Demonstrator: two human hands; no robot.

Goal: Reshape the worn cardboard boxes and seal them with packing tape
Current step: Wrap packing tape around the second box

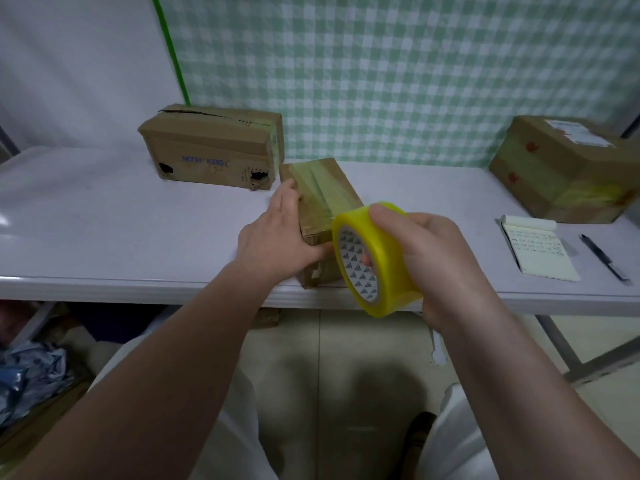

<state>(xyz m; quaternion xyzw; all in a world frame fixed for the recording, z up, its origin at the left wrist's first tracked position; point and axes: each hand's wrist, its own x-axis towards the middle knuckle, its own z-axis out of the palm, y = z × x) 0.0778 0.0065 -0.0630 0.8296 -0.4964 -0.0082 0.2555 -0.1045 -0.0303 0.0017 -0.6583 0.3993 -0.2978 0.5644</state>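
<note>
While my left hand (277,237) braces the small box (325,188), fingers (289,194) straight, my right hand (440,265) clamps the tape roll (384,268) at five o'clock.

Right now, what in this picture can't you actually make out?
All in the head view:
1. Small box: its near end is hidden behind the tape roll and right hand; its left side is covered by the left hand.
2. Notepad: handwriting too small to read.
3. Right box: far corner cut off by the picture's right edge; its label is blurred.
</note>
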